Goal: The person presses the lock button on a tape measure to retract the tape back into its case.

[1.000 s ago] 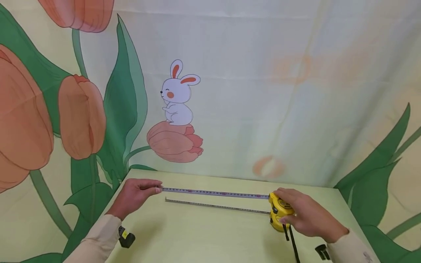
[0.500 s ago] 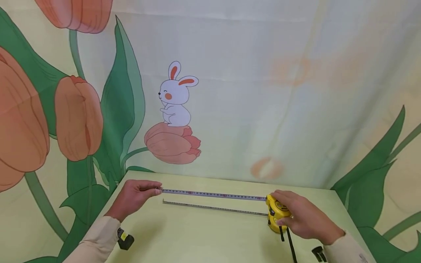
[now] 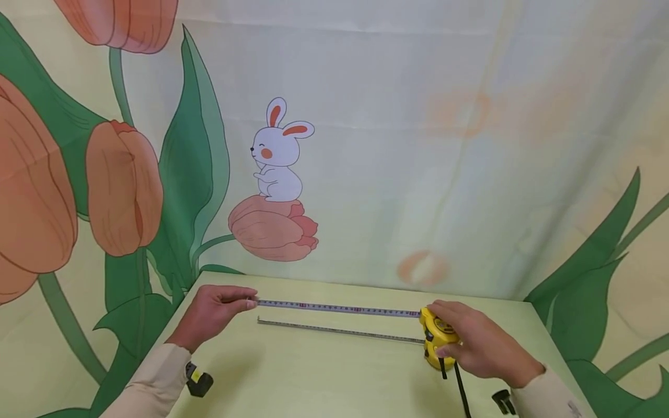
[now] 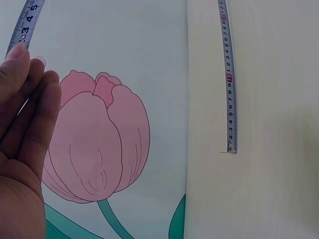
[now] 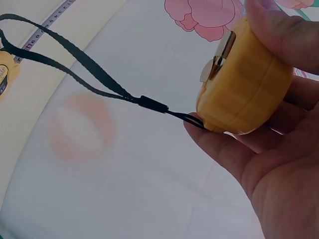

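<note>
My left hand (image 3: pixel 211 316) pinches the end of a tape measure's blade (image 3: pixel 334 309) between thumb and fingers, as the left wrist view also shows. Gripped in my right hand (image 3: pixel 483 342) is that tape's yellow case (image 5: pixel 244 79), its black wrist strap (image 5: pixel 75 55) hanging loose. The blade runs straight between the hands, raised over the table. Below it lies a second tape measure (image 3: pixel 435 357), with its blade (image 3: pixel 340 331) drawn out to the left, almost parallel to the first. In the head view the held case partly covers the second case.
The pale table (image 3: pixel 313 377) meets a printed cloth backdrop (image 3: pixel 376 174) with tulips and a rabbit. Black wrist-camera pieces (image 3: pixel 198 380) show by the left sleeve, and a similar black piece (image 3: pixel 503 402) by the right sleeve.
My right hand has shifted slightly left with the case, and the blade between the hands looks a little shorter. The left hand keeps its pinch. The whole head view has drifted slightly.
</note>
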Demonstrator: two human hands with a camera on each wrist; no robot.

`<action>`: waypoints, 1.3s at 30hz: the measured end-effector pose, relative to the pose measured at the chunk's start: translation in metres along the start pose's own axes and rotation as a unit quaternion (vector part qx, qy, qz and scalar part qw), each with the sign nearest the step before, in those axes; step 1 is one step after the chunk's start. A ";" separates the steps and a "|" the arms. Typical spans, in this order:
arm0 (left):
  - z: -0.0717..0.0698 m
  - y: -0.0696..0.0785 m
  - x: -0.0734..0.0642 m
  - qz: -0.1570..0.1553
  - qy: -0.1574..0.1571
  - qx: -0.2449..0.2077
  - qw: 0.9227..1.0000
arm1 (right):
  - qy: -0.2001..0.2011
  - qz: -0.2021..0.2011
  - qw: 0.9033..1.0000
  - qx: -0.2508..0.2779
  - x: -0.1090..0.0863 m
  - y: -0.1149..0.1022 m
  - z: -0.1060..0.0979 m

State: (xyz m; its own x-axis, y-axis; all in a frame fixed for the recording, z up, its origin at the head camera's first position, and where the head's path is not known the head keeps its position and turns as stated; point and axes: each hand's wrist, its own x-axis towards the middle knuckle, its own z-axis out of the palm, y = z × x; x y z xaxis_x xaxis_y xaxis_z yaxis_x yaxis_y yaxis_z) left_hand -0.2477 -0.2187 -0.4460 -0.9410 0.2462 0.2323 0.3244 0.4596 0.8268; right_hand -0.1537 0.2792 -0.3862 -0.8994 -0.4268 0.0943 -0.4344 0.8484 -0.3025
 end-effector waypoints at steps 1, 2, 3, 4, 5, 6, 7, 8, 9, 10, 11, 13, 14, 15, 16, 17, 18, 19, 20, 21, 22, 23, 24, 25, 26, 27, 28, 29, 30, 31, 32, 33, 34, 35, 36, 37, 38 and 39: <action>0.000 -0.001 0.000 -0.002 -0.002 0.002 1.000 | -0.001 -0.001 1.000 0.002 0.000 0.000 0.000; 0.001 -0.001 -0.001 -0.003 -0.004 0.004 1.000 | -0.002 -0.002 1.000 0.003 -0.001 -0.001 0.000; 0.001 -0.001 -0.001 -0.005 -0.003 0.004 1.000 | 0.000 -0.005 1.000 0.003 -0.002 -0.001 0.000; 0.001 -0.001 -0.001 -0.004 -0.003 0.004 1.000 | 0.001 -0.008 1.000 0.001 -0.002 -0.001 0.000; 0.001 -0.001 -0.001 -0.002 -0.002 0.003 1.000 | 0.003 -0.008 1.000 -0.001 -0.002 -0.001 -0.001; 0.001 -0.001 -0.001 -0.001 -0.001 0.003 1.000 | 0.005 -0.008 1.000 -0.002 -0.002 -0.001 -0.001; 0.001 0.000 -0.001 0.000 -0.001 0.001 1.000 | 0.006 -0.008 1.000 -0.004 -0.003 -0.001 -0.002; 0.001 0.001 -0.001 0.001 -0.001 -0.002 1.000 | 0.008 -0.009 1.000 -0.006 -0.003 -0.001 -0.002; 0.001 0.001 -0.001 0.001 -0.001 -0.005 1.000 | 0.010 -0.008 1.000 -0.009 -0.003 -0.001 -0.002; 0.001 0.002 -0.001 -0.001 -0.001 -0.007 1.000 | 0.010 -0.006 1.000 -0.009 -0.002 -0.001 -0.002; 0.000 0.003 -0.002 -0.002 -0.001 -0.010 1.000 | 0.010 -0.009 1.000 -0.008 -0.001 -0.001 -0.002; 0.000 0.004 -0.003 -0.005 -0.004 -0.011 1.000 | 0.008 -0.013 1.000 -0.007 0.001 -0.001 0.000; 0.000 0.005 -0.003 -0.005 -0.004 -0.009 1.000 | 0.008 -0.014 1.000 -0.007 0.002 -0.001 0.001; 0.000 0.005 -0.003 -0.006 -0.003 -0.007 1.000 | 0.007 -0.014 1.000 -0.007 0.003 0.000 0.002; 0.000 0.005 -0.004 -0.004 -0.003 -0.005 1.000 | 0.007 -0.015 1.000 -0.007 0.003 0.000 0.002; 0.000 0.005 -0.004 -0.002 -0.003 -0.003 1.000 | 0.007 -0.016 1.000 -0.009 0.003 0.000 0.003; 0.001 0.005 -0.003 -0.001 -0.003 -0.003 1.000 | 0.006 -0.012 1.000 -0.010 0.003 0.000 0.003; 0.001 0.004 -0.003 0.000 -0.003 -0.002 1.000 | 0.006 -0.011 1.000 -0.011 0.003 0.000 0.003; 0.001 0.004 -0.003 0.003 -0.002 0.001 1.000 | 0.007 -0.010 1.000 -0.012 0.003 -0.001 0.003; 0.001 0.004 -0.002 0.003 -0.002 0.000 1.000 | 0.007 -0.011 1.000 -0.013 0.003 -0.001 0.003; 0.001 0.004 -0.002 0.002 -0.001 -0.001 1.000 | 0.007 -0.011 1.000 -0.012 0.003 -0.001 0.003; 0.001 0.003 -0.002 0.001 0.000 -0.001 1.000 | 0.007 -0.012 1.000 -0.011 0.003 -0.002 0.003; 0.001 0.003 -0.002 0.000 0.001 0.000 1.000 | 0.008 -0.013 1.000 -0.010 0.004 -0.002 0.003; 0.001 0.003 -0.001 -0.001 0.001 0.000 1.000 | 0.008 -0.012 1.000 -0.009 0.004 -0.002 0.002; 0.002 0.002 -0.001 -0.001 0.002 0.000 1.000 | 0.009 -0.013 1.000 -0.010 0.005 -0.003 0.002; 0.002 0.002 -0.001 -0.003 0.002 -0.002 1.000 | 0.009 -0.016 1.000 -0.011 0.005 -0.003 0.002; 0.002 0.001 -0.001 -0.002 0.001 -0.002 1.000 | 0.010 -0.019 1.000 -0.011 0.006 -0.003 0.002; 0.003 0.001 -0.001 -0.002 0.001 -0.002 1.000 | 0.010 -0.018 1.000 -0.013 0.007 -0.003 0.003; 0.003 0.001 -0.001 -0.003 0.000 -0.003 1.000 | 0.010 -0.017 1.000 -0.013 0.008 -0.003 0.003; 0.003 0.001 -0.001 -0.002 -0.002 -0.002 1.000 | 0.010 -0.017 1.000 -0.013 0.008 -0.003 0.004; 0.004 0.001 -0.001 -0.002 -0.003 -0.002 1.000 | 0.009 -0.017 1.000 -0.015 0.008 -0.003 0.004; 0.004 0.001 -0.001 -0.003 -0.004 -0.002 1.000 | 0.008 -0.017 1.000 -0.015 0.008 -0.003 0.005; 0.005 0.001 -0.001 -0.003 -0.004 -0.002 1.000 | 0.008 -0.014 1.000 -0.016 0.007 -0.002 0.005; 0.005 0.001 0.000 -0.004 -0.004 -0.002 1.000 | 0.008 -0.010 1.000 -0.016 0.007 -0.003 0.006; 0.006 0.001 0.000 -0.004 -0.006 -0.003 1.000 | 0.009 -0.011 1.000 -0.017 0.007 -0.002 0.005; 0.006 0.002 0.000 -0.003 -0.006 -0.003 1.000 | 0.010 -0.011 1.000 -0.018 0.007 -0.003 0.005; 0.006 0.002 0.000 -0.004 -0.005 -0.005 1.000 | 0.010 -0.011 1.000 -0.017 0.007 -0.003 0.005; 0.006 0.002 0.000 -0.005 -0.005 -0.006 1.000 | 0.011 -0.012 1.000 -0.016 0.007 -0.004 0.004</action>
State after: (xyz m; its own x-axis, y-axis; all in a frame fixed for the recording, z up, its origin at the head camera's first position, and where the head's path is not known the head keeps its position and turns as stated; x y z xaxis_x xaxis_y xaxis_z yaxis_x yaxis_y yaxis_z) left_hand -0.2467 -0.2126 -0.4477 -0.9431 0.2499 0.2193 0.3140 0.4525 0.8347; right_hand -0.1583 0.2716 -0.3884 -0.8897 -0.4400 0.1213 -0.4562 0.8479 -0.2701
